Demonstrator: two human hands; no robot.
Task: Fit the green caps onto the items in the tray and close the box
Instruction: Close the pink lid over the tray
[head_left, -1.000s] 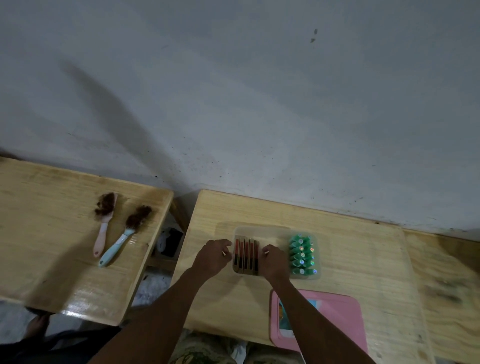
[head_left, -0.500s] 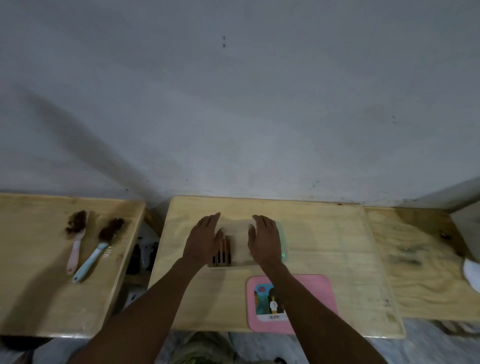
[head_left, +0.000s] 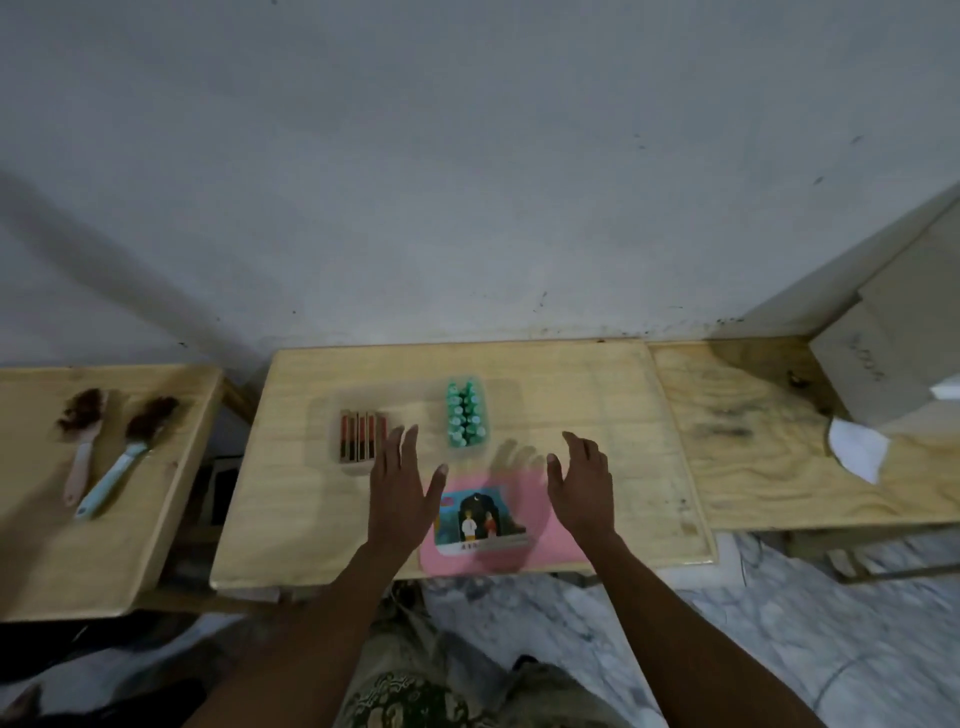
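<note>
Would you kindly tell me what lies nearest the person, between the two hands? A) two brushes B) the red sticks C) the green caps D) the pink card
D: the pink card lies at the table's near edge between the left hand and right hand.

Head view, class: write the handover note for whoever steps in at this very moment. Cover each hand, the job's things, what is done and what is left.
Left hand: open, empty, above the table's near edge beside the tray.
Right hand: open, empty, over the table right of the pink card.
Tray of reddish-brown items: left of centre, items uncapped.
Green caps: bunched together to the tray's right, apart from it.
Done: no caps visibly fitted.
Left: fit every cap, then close the box; no lid is clearly visible in this blurred frame.
</note>
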